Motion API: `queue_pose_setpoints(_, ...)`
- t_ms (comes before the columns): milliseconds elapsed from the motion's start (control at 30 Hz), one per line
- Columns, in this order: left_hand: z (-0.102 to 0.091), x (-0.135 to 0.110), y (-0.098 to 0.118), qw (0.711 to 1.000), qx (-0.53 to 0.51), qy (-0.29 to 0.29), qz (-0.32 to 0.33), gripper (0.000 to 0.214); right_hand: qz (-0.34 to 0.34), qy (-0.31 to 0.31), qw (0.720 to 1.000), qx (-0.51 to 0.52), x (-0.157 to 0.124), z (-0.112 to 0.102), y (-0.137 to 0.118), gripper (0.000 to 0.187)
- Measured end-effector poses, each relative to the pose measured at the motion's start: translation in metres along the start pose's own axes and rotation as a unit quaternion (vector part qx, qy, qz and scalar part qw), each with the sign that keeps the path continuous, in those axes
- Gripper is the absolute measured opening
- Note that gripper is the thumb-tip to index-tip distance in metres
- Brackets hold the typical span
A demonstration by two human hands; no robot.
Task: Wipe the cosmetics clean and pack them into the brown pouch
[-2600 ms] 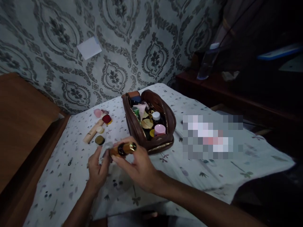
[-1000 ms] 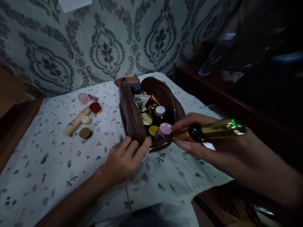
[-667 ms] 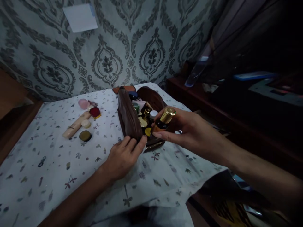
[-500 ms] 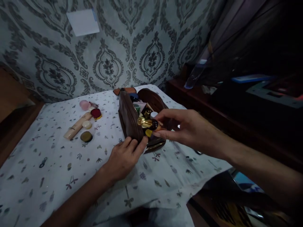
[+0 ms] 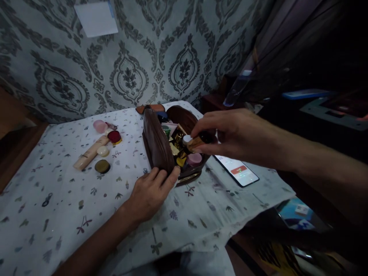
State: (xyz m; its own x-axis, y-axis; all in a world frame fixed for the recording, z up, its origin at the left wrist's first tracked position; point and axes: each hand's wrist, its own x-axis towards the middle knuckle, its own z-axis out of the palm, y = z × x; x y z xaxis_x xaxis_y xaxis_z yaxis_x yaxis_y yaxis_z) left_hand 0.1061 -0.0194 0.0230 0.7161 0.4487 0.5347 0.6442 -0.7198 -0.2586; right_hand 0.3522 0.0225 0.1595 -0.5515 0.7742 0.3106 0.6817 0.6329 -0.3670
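A brown zippered cosmetic bag (image 5: 156, 140) stands open on the table, filled with small items. My left hand (image 5: 151, 191) is closed on the bag's near edge, thumb by the opening. Over the bag's right side my right hand (image 5: 227, 132) pinches a small gold-and-dark bottle (image 5: 198, 142); the fingers hide part of it. Inside the bag show a pink round lid (image 5: 194, 158), a white cap (image 5: 187, 139), a yellow piece (image 5: 181, 161) and several gold and dark items too blurred to name.
On the left lie a beige tube (image 5: 90, 154), a dark red round jar (image 5: 114, 137), an olive round lid (image 5: 102, 166) and a pink sponge (image 5: 100, 126). A lit phone (image 5: 238, 171) lies right of the bag. A clear bottle (image 5: 237, 89) leans farther back.
My right hand has moved right and slightly up with the gold-and-dark bottle, turning it. The pink lid in the bag and the phone now show. My left hand stays on the bag.
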Motion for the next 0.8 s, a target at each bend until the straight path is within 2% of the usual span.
queue_pose_setpoints(100, 0.002, 0.0, -0.002, 1.0, -0.001, 0.011, 0.0, 0.046, -0.018, -0.038, 0.998, 0.04, 0.006, 0.016, -0.003, 0.023)
queue_pose_setpoints(200, 0.006, -0.003, -0.005, 0.999, -0.001, 0.037, 0.015, 0.043, -0.009, -0.043, 0.996, 0.072, 0.007, 0.034, -0.003, 0.018)
queue_pose_setpoints(333, 0.011, -0.008, -0.008, 0.996, -0.013, 0.071, 0.056, 0.038, 0.013, -0.071, 0.997, 0.035, 0.004, 0.047, -0.001, 0.02)
queue_pose_setpoints(433, 0.014, -0.011, -0.009, 0.995, -0.021, 0.066, 0.078, 0.032, 0.021, -0.112, 0.993, -0.014, 0.002, 0.047, -0.004, 0.017)
queue_pose_setpoints(533, 0.015, -0.013, -0.01, 0.995, -0.016, 0.055, 0.083, 0.029, 0.005, -0.152, 0.987, -0.045, 0.002, 0.043, -0.009, 0.004)
queue_pose_setpoints(700, 0.016, -0.014, -0.01, 0.996, -0.013, 0.045, 0.076, 0.025, -0.073, -0.183, 0.977, -0.087, -0.002, 0.039, -0.015, 0.028)
queue_pose_setpoints(800, 0.016, -0.014, -0.01, 0.996, -0.017, 0.043, 0.077, 0.026, -0.094, -0.18, 0.975, -0.094, -0.005, 0.039, -0.014, 0.031)
